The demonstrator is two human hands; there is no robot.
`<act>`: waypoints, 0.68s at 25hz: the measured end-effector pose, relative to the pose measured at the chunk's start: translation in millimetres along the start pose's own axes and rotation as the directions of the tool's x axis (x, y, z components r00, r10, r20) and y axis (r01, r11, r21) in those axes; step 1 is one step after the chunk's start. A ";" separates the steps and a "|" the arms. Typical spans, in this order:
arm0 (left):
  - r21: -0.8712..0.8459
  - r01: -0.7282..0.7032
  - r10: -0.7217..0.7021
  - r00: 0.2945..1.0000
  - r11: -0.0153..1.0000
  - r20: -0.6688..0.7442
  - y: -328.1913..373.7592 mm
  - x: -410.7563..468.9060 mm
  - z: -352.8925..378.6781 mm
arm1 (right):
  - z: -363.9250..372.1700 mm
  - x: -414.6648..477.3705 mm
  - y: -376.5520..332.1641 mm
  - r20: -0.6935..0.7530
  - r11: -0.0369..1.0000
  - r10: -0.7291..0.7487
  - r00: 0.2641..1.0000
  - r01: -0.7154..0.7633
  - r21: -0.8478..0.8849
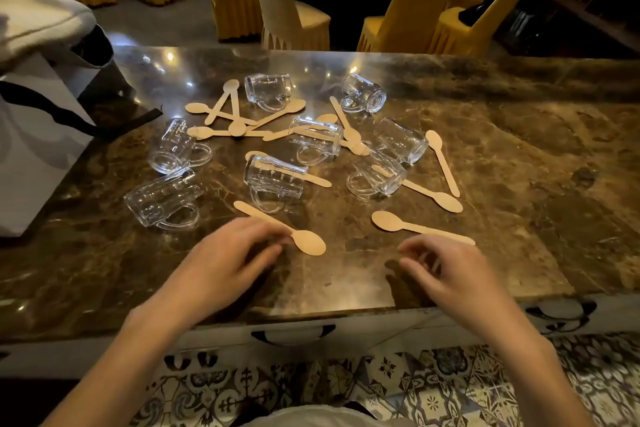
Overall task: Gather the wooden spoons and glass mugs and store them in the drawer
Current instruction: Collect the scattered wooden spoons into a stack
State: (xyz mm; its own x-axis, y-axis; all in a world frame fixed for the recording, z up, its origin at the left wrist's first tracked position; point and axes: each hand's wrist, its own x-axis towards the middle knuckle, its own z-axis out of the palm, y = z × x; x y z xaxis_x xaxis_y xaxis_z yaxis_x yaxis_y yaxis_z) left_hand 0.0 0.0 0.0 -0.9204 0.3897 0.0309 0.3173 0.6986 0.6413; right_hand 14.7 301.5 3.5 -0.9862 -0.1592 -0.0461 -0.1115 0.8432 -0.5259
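Clear glass handled mugs [273, 180] lie tipped among flat pale wooden spoons [386, 220] at the middle of the brown marble desk [519, 149]. At 7 o'clock the left hand [235, 253] touches one spoon's neck, though blur hides whether it pinches. At 5 o'clock the right hand [450, 270] hovers with fingers loosely curled, holding nothing.

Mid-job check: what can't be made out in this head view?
1. Head view: whether the left hand pinches the nearest pale wooden spoon; blur smears its fingertips over the handle.
2. Head view: inside of the white drawer under the brown marble counter; its front is shut.
3. Head view: spoon count; several lie crossed or under clear glass mugs.
4. Head view: white bag at left, cut by the frame edge.
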 end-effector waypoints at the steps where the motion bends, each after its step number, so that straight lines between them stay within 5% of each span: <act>1: 0.070 -0.002 0.006 0.998 0.998 -0.066 -4.2 6.8 1.6 | 0.6 6.6 1.1 -0.081 0.999 -0.017 0.997 0.014 -0.038; 9: 0.388 0.063 0.005 0.985 0.920 -0.172 -31.5 19.5 7.1 | 2.7 36.0 24.0 -0.256 0.948 0.035 0.966 -0.114 -0.297; 17: 0.386 0.033 0.049 0.978 0.922 -0.203 -35.3 8.4 11.8 | 4.6 39.2 25.1 -0.204 0.927 0.069 0.976 -0.138 -0.348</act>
State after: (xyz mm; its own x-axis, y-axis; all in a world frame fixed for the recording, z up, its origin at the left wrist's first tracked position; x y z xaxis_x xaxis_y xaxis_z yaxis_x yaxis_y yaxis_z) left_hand -16.2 -14.3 -31.4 -0.9307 0.2939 0.2175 0.3499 0.8886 0.2965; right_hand -26.1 314.0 -15.4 -0.9957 0.0078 0.0922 -0.0095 0.9825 -0.1861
